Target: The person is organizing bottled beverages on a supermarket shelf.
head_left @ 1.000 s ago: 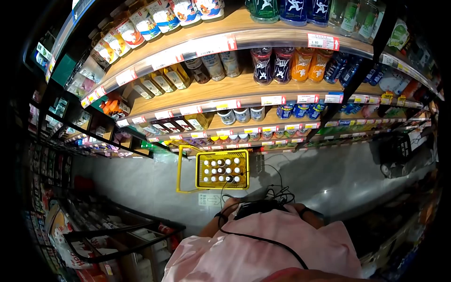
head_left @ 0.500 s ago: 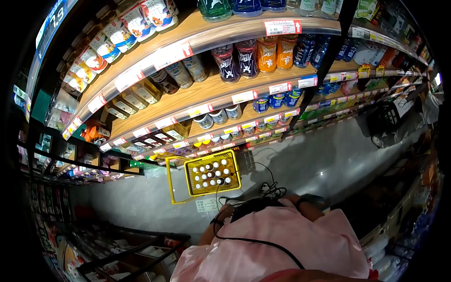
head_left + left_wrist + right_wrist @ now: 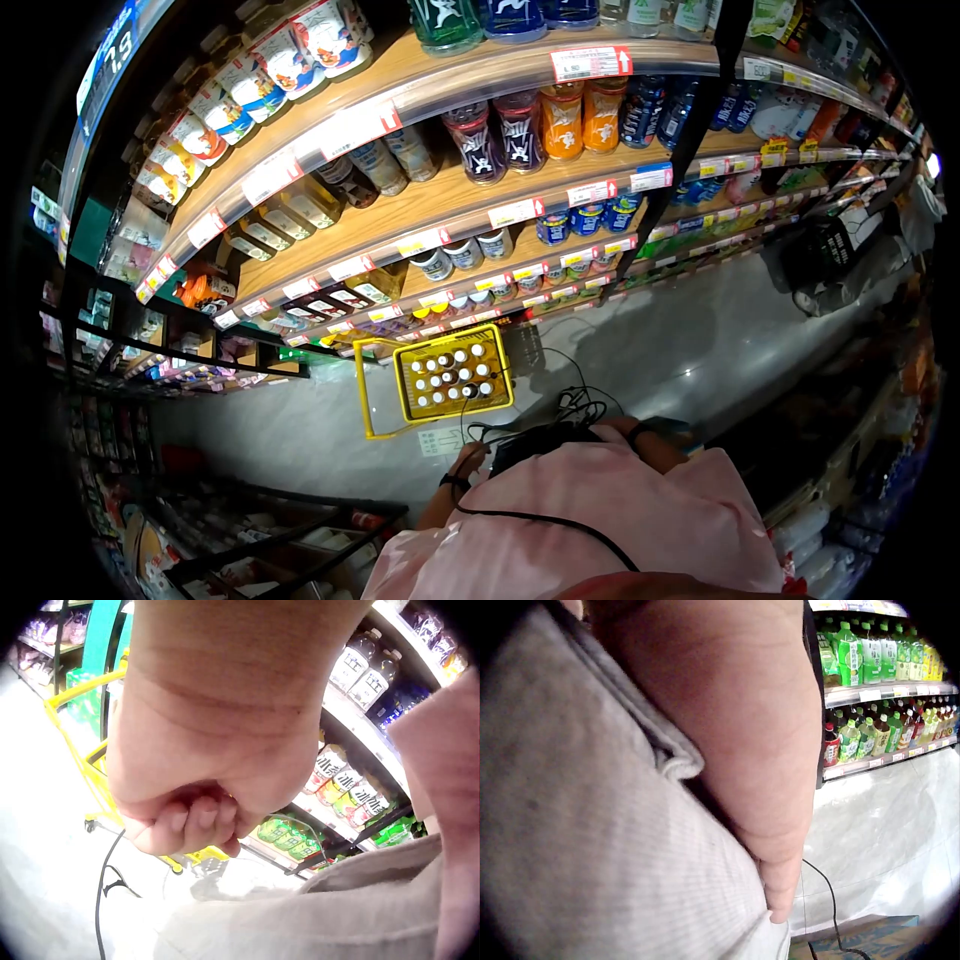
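Observation:
My left hand (image 3: 471,461) hangs beside my waist in the head view. The left wrist view shows the same hand (image 3: 202,780) with its fingers curled in towards the palm and nothing visible in them. My right hand (image 3: 757,765) lies along the grey trousers (image 3: 630,825), its little finger extended and the other fingers mostly hidden. On the floor in front of me stands a yellow basket (image 3: 407,398) holding several bottles with mostly white caps (image 3: 460,356). Its yellow handle (image 3: 364,398) lies out to the left.
Curved shelves (image 3: 445,205) with bottled drinks run across the front. A black cable (image 3: 545,517) crosses my pink shirt, and more cables (image 3: 580,405) lie between me and the basket. Left and below is a dark rack (image 3: 270,545); a black bag (image 3: 825,255) is at the right.
The head view has turned, so the shelves and basket appear farther left and tilted. My left hand has shifted slightly outward from my waist. The basket still holds its bottles.

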`<state>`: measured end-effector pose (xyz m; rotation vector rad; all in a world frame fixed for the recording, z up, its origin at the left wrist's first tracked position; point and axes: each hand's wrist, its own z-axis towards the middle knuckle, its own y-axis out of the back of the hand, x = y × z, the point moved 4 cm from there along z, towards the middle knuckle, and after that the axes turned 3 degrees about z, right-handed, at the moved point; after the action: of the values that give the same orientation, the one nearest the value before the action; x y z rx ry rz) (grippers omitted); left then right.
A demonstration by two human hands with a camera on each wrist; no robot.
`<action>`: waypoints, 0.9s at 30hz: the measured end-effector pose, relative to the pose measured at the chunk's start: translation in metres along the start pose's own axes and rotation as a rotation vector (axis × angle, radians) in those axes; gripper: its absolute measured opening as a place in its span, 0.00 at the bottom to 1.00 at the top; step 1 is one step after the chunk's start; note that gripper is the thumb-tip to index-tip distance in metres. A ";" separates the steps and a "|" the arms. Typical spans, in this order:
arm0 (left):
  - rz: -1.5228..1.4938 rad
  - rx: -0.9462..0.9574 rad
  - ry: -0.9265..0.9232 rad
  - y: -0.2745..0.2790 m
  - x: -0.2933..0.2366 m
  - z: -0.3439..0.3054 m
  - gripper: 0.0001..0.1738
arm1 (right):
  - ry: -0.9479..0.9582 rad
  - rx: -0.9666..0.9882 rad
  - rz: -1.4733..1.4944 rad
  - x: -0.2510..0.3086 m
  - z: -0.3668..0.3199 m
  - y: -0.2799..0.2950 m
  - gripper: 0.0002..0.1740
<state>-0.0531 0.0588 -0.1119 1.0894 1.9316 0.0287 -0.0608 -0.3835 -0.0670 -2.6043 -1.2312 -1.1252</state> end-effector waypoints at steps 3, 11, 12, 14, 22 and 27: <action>0.002 0.062 0.097 -0.008 0.016 0.009 0.13 | 0.015 0.016 -0.007 0.004 -0.002 0.003 0.27; -0.225 -0.116 0.241 -0.010 -0.023 -0.003 0.14 | 0.055 0.081 -0.066 0.017 0.001 0.010 0.27; -0.350 -0.056 0.304 -0.025 0.003 0.008 0.13 | 0.061 0.091 -0.072 0.019 0.000 0.011 0.27; -0.344 -0.095 0.327 -0.015 -0.011 -0.001 0.20 | 0.069 0.106 -0.077 0.025 0.002 0.012 0.27; -0.106 -0.265 0.094 0.001 -0.019 -0.032 0.13 | -0.106 0.199 0.282 0.066 -0.014 0.032 0.25; -0.175 -0.253 0.309 0.017 -0.014 -0.039 0.11 | 0.193 -0.341 0.252 0.198 0.025 0.170 0.15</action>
<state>-0.0658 0.0742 -0.0724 0.7789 2.2209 0.3541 0.1540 -0.3622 0.0816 -2.6938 -0.7017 -1.6016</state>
